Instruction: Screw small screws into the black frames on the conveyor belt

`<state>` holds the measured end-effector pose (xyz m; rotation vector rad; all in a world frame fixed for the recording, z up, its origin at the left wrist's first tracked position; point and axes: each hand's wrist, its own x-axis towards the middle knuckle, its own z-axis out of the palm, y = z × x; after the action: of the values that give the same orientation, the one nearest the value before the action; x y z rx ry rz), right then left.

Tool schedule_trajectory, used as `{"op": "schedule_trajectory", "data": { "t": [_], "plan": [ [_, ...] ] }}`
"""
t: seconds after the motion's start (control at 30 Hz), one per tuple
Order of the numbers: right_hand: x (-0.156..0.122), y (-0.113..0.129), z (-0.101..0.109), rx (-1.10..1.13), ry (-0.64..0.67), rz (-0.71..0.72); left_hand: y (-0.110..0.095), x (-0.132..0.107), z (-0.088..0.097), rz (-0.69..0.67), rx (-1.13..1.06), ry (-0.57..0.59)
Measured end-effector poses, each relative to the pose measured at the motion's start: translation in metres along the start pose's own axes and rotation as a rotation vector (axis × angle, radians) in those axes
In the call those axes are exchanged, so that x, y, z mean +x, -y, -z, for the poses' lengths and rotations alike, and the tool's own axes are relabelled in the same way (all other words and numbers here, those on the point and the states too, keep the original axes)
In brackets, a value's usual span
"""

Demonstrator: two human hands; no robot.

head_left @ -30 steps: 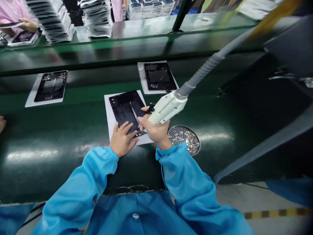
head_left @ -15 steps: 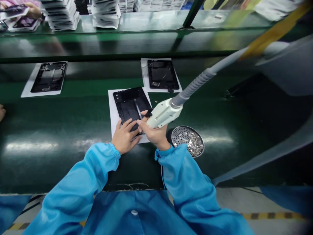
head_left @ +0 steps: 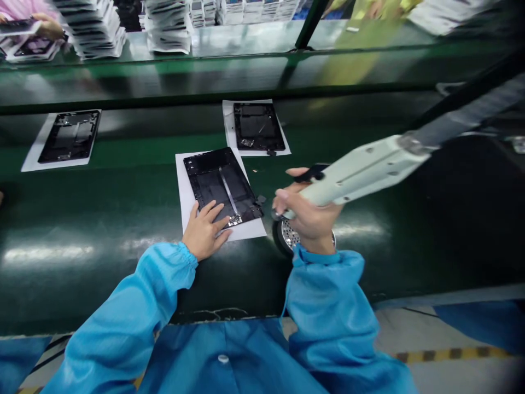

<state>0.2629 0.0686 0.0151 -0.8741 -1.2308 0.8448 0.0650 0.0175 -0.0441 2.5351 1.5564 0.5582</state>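
My left hand [head_left: 207,230] lies with fingers spread on the lower left of a black tablet housing [head_left: 217,189]. The housing is on a white sheet [head_left: 186,191], with a silver strip along its inside and a small circuit board [head_left: 235,220] at its lower edge. To the right, my right hand [head_left: 309,210] is wrapped round a pale green hand tool [head_left: 365,169] with a black lever; its kind is not clear. The tool's tip end is over a round perforated dish [head_left: 290,232], mostly hidden by that hand. A grey hose [head_left: 471,117] runs from the tool's back end.
Behind lies another open tablet housing [head_left: 258,126] on white paper, and a third housing [head_left: 70,137] rests at the left. A raised shelf [head_left: 246,38] at the back bears paper-wrapped stacks [head_left: 168,24]. Other people's hands [head_left: 49,26] show at the far side.
My right hand has moved right with the tool, from the housing's lower edge to above the dish. The housing's lower right is now uncovered. My left hand remains on the housing.
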Motion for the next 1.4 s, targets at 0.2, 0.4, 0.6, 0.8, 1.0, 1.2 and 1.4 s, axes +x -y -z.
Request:
{"op": "schedule_trajectory", "data": {
  "t": [0.2,0.4,0.6,0.8,1.0,1.2,1.4],
  "plan": [
    [0.009,-0.008,0.05,-0.047,-0.175,0.027,0.002,-0.001,0.0,-0.002,-0.025,-0.024],
    [0.013,-0.023,0.059,-0.074,-0.216,0.041,0.006,-0.001,0.0,-0.013,-0.005,-0.034],
    [0.013,-0.031,0.058,-0.063,-0.161,0.032,0.007,-0.002,0.002,-0.023,0.006,-0.032],
    [0.013,-0.032,0.055,-0.099,-0.151,0.022,0.006,-0.001,0.002,-0.022,0.015,-0.03],
    [0.012,-0.031,0.053,-0.122,-0.158,-0.015,0.007,-0.001,0.002,-0.041,0.052,-0.031],
    [0.012,-0.03,0.053,-0.1,-0.147,-0.006,0.008,-0.001,0.002,-0.042,0.042,-0.035],
    [0.008,-0.01,0.035,-0.002,-0.181,0.089,0.003,-0.002,0.0,-0.025,0.028,-0.035]
  ]
}}
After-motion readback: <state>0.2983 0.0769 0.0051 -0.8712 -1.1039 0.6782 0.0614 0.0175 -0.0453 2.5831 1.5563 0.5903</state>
